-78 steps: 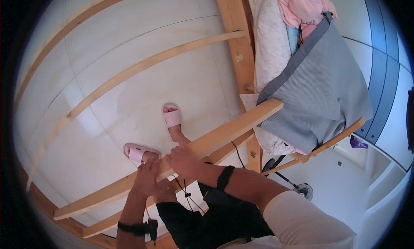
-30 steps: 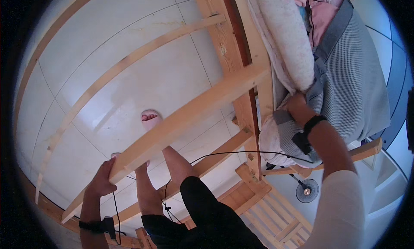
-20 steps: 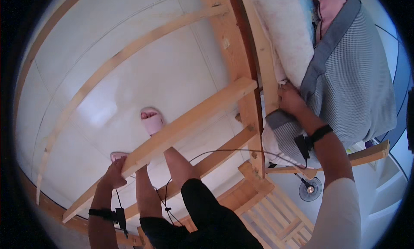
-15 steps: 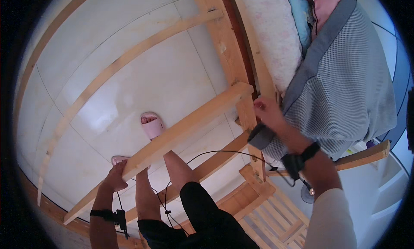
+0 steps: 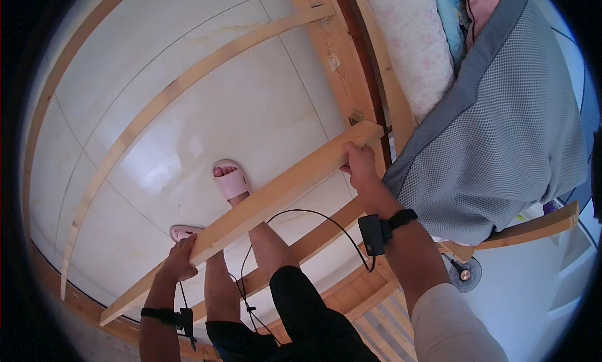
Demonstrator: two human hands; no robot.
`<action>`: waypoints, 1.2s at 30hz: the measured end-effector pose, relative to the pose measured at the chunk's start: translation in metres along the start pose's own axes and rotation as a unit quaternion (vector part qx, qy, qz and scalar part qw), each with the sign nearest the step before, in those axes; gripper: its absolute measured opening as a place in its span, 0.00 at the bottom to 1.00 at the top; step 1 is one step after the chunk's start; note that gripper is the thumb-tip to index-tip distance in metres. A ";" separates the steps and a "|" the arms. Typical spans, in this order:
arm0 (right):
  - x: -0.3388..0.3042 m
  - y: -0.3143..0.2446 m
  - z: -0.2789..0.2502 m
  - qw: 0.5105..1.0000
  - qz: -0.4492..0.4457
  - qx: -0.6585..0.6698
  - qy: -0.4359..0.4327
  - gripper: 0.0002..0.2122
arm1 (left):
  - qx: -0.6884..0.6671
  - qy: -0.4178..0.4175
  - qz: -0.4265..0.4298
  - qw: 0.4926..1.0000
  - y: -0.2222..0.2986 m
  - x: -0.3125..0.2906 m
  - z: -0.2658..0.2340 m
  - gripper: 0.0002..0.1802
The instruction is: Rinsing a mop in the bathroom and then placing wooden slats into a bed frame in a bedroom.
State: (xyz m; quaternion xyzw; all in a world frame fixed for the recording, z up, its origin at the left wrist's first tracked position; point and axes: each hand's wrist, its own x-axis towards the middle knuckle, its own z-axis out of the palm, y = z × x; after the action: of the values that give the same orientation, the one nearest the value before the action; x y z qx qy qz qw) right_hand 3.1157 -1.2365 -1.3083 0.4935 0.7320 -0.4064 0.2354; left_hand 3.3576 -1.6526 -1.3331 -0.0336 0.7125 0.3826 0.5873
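Observation:
A long pale wooden beam [image 5: 276, 196] runs diagonally across the view, from the lower left up to a wooden frame at the right. My left hand [image 5: 179, 260] is closed over it toward its lower-left end. Close to the upper-right end, my right hand [image 5: 362, 164] grips the same beam, thumb along the near side; its other fingers are partly hidden. Where the beam meets the thick side board [image 5: 332, 61], a small bracket [image 5: 356, 117] shows. Beneath the beam lies a second wooden rail [image 5: 323, 230].
A thin curved-looking slat [image 5: 169, 89] spans the tiled floor [image 5: 169, 142]. At the right, a grey mesh cover [image 5: 495, 124] drapes beside a pale mattress [image 5: 407, 48]. A black cable [image 5: 313, 211] loops near my legs. My feet wear pink slippers [image 5: 232, 183]. Slatted wood [image 5: 389, 318] stands below right.
My right hand has moved left from the frame corner beside the mattress onto the beam. My left hand keeps its hold. The whole view has shifted slightly.

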 end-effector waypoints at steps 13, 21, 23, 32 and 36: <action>0.044 0.017 0.017 0.996 0.005 0.053 -0.070 0.14 | -0.007 0.041 0.016 0.999 -0.013 0.024 -0.002 0.48; 0.064 0.053 0.056 0.946 -0.093 -0.100 0.294 0.17 | 0.065 0.230 0.065 0.969 -0.010 0.024 0.042 0.32; 0.071 0.058 0.050 0.925 -0.142 -0.230 0.266 0.20 | 0.111 0.281 0.049 0.952 -0.009 0.025 0.047 0.27; 0.033 0.022 0.061 0.981 0.030 -0.092 0.167 0.24 | 0.136 0.190 -0.060 0.970 -0.001 0.009 0.031 0.30; 0.010 0.043 0.015 0.997 -0.036 -0.068 0.019 0.23 | 0.119 0.237 -0.100 0.959 0.052 -0.017 0.027 0.37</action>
State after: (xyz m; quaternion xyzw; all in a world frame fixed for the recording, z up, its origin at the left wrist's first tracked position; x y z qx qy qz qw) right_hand 3.1499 -1.2354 -1.3398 0.4571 0.7797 -0.3543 0.2397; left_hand 3.3590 -1.6065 -1.2929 -0.1244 0.8644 0.2154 0.4371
